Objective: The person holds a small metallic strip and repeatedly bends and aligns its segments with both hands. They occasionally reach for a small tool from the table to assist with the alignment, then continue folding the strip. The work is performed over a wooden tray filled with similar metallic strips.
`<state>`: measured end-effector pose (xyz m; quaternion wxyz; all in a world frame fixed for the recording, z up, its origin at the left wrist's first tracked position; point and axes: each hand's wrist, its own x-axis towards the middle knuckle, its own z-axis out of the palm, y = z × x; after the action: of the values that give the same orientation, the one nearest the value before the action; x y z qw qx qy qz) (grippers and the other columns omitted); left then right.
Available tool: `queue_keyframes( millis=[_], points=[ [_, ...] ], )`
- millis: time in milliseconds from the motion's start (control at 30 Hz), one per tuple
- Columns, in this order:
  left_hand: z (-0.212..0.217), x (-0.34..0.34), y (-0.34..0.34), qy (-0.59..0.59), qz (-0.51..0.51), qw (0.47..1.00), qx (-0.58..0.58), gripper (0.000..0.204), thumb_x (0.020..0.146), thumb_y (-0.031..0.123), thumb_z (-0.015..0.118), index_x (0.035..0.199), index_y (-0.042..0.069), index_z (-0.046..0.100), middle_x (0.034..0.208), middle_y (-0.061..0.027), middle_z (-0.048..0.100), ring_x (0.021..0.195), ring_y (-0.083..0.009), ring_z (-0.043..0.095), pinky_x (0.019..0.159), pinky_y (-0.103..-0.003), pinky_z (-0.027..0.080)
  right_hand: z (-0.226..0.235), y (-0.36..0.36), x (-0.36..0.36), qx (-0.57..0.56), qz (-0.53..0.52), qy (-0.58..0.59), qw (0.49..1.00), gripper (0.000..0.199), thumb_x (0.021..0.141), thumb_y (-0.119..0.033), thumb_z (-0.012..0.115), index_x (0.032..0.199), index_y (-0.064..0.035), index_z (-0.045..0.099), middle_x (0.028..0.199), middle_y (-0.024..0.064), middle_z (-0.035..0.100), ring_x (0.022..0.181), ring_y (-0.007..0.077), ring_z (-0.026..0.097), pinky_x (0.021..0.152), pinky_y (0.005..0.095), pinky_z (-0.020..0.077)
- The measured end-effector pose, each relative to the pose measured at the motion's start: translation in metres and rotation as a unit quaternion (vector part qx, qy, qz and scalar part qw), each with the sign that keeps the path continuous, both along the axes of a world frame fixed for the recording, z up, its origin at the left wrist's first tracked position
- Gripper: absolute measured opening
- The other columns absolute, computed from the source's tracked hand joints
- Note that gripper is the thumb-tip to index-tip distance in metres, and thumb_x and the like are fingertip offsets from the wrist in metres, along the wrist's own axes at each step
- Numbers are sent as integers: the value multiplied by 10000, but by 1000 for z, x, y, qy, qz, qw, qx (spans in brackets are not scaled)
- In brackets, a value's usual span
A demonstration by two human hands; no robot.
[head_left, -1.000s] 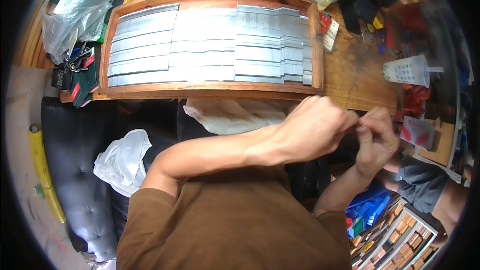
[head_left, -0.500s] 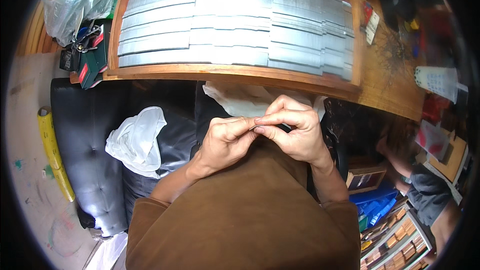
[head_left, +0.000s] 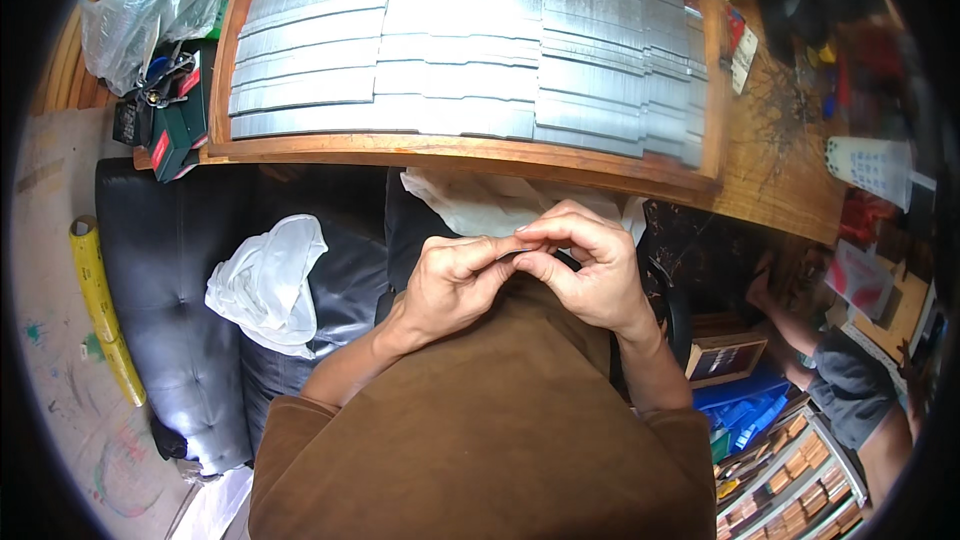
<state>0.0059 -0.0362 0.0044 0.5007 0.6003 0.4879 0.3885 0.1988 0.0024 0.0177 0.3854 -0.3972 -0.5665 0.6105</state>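
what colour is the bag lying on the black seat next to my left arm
White: the crumpled plastic bag on the black seat shows best in the head view.

Brown short-sleeved shirt — plain cloth — forearms bare, no gloves.

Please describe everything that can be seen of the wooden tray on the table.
The wooden tray is a shallow rectangular frame of reddish-brown wood with a raised rim. It lies flat on the wooden table, directly ahead of the person's hands. Rows of flat grey metal strips fill nearly all of it, side by side and partly overlapping, stacked higher toward its right end. No hand touches it. Its far edge is cut off by the picture's top.
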Motion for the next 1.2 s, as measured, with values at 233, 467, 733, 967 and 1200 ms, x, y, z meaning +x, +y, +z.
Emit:
queue_keyframes(
  millis=[233, 467, 733, 967, 1200],
  points=[
    [0, -1, 0, 4, -2, 1000, -8, 232, 895, -21, 755, 1126, -15, 752, 886, -168, 777, 770, -216, 773, 680, -277, 583, -2, 1, 2, 27, 11, -11, 1000, 118, 856, 43, 781, 933, 27, 692, 903, 90, 690, 792, 152, 674, 698, 270, 548],
    [0, 1, -1, -3, 2, 1000, -3, 215, 895, -30, 750, 1110, -25, 752, 911, -168, 782, 791, -217, 777, 702, -280, 592, -3, 1, 3, 29, 18, -22, 999, 111, 863, 48, 760, 931, 26, 674, 899, 86, 676, 792, 156, 668, 701, 274, 545],
    [2, 2, 0, -8, 6, 1000, -10, 193, 890, -29, 754, 1083, -26, 756, 904, -166, 782, 787, -214, 777, 694, -277, 591, -3, -1, 3, 17, 14, -14, 1000, 108, 865, 61, 744, 922, 29, 660, 900, 83, 671, 805, 158, 658, 706, 275, 538],
    [0, 1, -1, -12, 7, 1000, -13, 183, 888, -22, 756, 1072, -22, 758, 898, -172, 778, 771, -220, 775, 671, -280, 589, -4, -1, 2, 22, 11, -11, 1000, 114, 858, 55, 749, 900, 23, 649, 895, 87, 669, 801, 171, 647, 699, 286, 524],
    [2, 3, 0, -24, 15, 1000, -7, 187, 883, -19, 753, 1071, -18, 757, 907, -180, 773, 778, -248, 778, 662, -295, 594, -5, -4, 1, 65, -4, -27, 998, 118, 853, 46, 751, 906, 17, 651, 881, 109, 669, 786, 214, 659, 702, 311, 531]
  ],
)
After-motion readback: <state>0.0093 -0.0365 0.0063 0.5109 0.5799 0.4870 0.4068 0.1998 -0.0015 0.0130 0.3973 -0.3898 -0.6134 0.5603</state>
